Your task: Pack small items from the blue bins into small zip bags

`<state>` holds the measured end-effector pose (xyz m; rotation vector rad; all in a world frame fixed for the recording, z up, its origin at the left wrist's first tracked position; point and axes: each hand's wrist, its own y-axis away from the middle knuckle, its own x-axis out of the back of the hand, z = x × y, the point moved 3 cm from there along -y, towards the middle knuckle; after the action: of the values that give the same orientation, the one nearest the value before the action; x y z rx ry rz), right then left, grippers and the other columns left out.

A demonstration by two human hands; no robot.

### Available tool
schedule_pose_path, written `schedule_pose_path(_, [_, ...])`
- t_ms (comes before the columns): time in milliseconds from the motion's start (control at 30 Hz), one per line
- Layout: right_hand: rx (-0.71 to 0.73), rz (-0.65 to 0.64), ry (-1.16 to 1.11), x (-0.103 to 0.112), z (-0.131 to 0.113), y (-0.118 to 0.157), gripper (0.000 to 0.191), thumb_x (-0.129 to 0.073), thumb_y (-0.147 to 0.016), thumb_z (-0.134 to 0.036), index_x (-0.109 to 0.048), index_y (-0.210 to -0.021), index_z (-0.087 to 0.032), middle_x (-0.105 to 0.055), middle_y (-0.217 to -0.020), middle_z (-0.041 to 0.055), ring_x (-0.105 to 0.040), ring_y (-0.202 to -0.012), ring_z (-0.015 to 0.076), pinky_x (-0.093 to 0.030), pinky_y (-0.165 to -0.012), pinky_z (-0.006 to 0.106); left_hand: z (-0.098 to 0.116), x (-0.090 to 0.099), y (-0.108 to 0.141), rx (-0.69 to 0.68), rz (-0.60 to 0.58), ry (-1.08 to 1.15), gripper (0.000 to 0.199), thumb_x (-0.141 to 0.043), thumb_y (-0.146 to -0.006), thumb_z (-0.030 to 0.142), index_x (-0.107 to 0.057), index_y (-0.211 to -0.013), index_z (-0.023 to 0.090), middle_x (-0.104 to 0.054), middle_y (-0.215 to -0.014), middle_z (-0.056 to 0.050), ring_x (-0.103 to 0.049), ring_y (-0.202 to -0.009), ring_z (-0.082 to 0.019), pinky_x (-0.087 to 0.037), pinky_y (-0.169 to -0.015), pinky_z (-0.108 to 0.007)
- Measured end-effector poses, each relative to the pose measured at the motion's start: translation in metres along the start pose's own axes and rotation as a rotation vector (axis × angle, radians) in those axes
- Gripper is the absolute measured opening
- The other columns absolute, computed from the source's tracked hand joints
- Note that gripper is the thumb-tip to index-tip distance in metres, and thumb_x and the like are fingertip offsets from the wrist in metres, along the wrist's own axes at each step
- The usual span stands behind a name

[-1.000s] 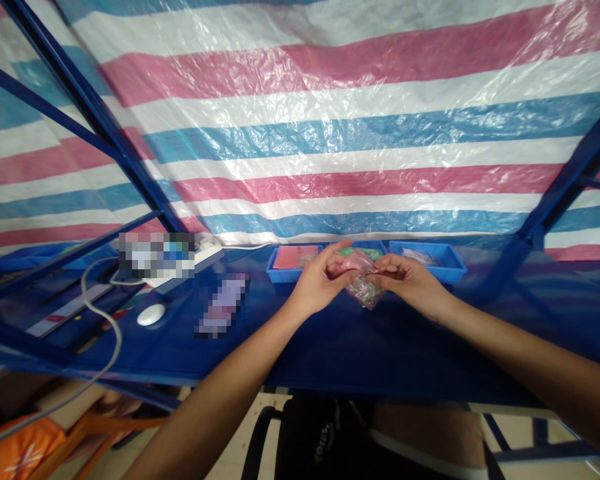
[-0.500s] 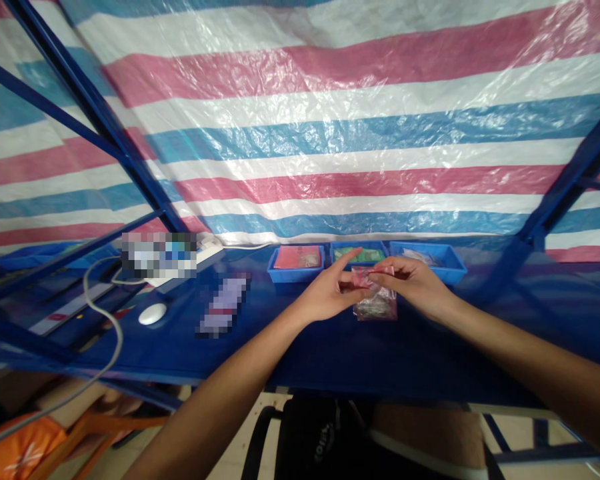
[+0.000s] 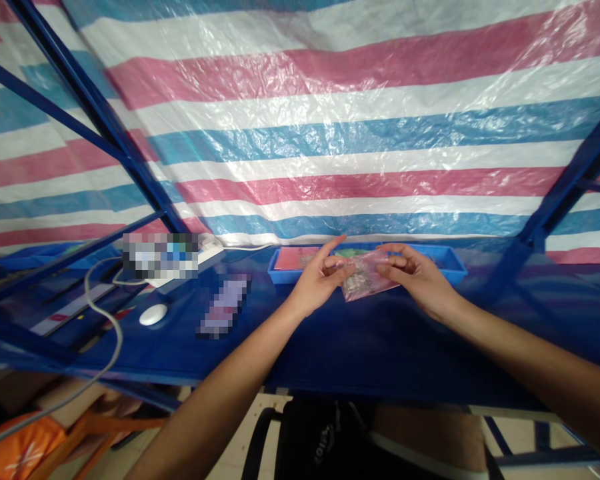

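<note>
A pinkish clear plastic bag with small, greyish contents hangs between my two hands above the blue table. My left hand pinches its left side between thumb and fingers, with the index finger pointing up. My right hand grips its right side, thumb in front. What the bag contains is too small to name. Just behind are the blue trays: the left tray holds a pink-red item, the middle one green items partly covered by my hands, and the right tray is mostly hidden by my right hand.
On the blue table to the left lie a white mouse, a blurred-out phone-like object and a white power strip. A grey cable loops over the table edge. Another person's orange garment shows at lower left.
The bag has been raised and turned, so its contents now sit toward the left and its right side lies in my right hand. Both hands have shifted slightly.
</note>
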<state>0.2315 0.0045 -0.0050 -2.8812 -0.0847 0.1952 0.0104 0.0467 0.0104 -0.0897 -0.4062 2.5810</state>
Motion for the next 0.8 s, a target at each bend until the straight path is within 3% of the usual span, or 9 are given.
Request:
schedule_pose_path(100, [-0.002,0.030,-0.013,0.002,0.001,-0.001,0.057,-0.093,-0.079,-0.045,-0.066,-0.127,-0.029,-0.077,-0.093,-0.0012,-0.071,-0.081,0.0186,-0.060,-0.081,0.035,0.001,0.001,-0.002,-0.062,0.076,-0.075,0.051,-0.083,-0.089,0.044,-0.073,-0.132,0.019,-0.080,-0.117,-0.010,-0.074,-0.106,-0.024,-0.057,-0.099,-0.037])
schedule_pose_path(200, [0.001,0.033,-0.023,0.002,0.002,-0.001,0.060,-0.093,-0.080,-0.044,-0.065,-0.131,-0.029,-0.076,-0.091,-0.0017,-0.070,-0.074,0.0169,-0.060,-0.070,0.032,-0.003,0.004,-0.003,0.013,0.135,-0.090,0.038,-0.085,-0.087,0.046,-0.082,-0.109,0.016,-0.081,-0.114,-0.010,-0.075,-0.105,-0.024,-0.057,-0.100,-0.037])
schedule_pose_path(433, [0.022,0.008,-0.058,0.000,-0.005,0.002,0.065,-0.091,-0.083,-0.040,-0.063,-0.141,-0.030,-0.075,-0.086,-0.0019,-0.073,-0.066,0.0186,-0.061,-0.059,0.031,-0.008,0.006,0.001,0.316,0.103,0.276,0.042,-0.094,-0.078,0.037,-0.081,-0.113,0.017,-0.081,-0.117,-0.010,-0.077,-0.105,-0.020,-0.058,-0.104,-0.035])
schedule_pose_path(600, [0.035,0.031,-0.024,0.001,-0.006,0.002,0.035,-0.090,-0.084,-0.043,-0.080,-0.111,-0.023,-0.078,-0.097,0.0047,-0.074,-0.068,0.0180,-0.063,-0.058,0.031,-0.008,0.004,0.002,0.474,0.035,0.387,0.044,-0.093,-0.081,0.034,-0.080,-0.120,0.018,-0.080,-0.123,-0.013,-0.078,-0.107,-0.021,-0.060,-0.104,-0.034])
schedule_pose_path(800, [0.039,0.058,0.082,0.003,-0.007,0.002,0.034,-0.090,-0.082,-0.047,-0.083,-0.104,-0.021,-0.080,-0.095,0.0056,-0.070,-0.060,0.0149,-0.064,-0.060,0.033,0.001,-0.001,0.006,0.389,0.000,0.312,0.051,-0.097,-0.073,0.022,-0.079,-0.121,0.019,-0.080,-0.119,-0.010,-0.079,-0.101,-0.022,-0.061,-0.101,-0.038])
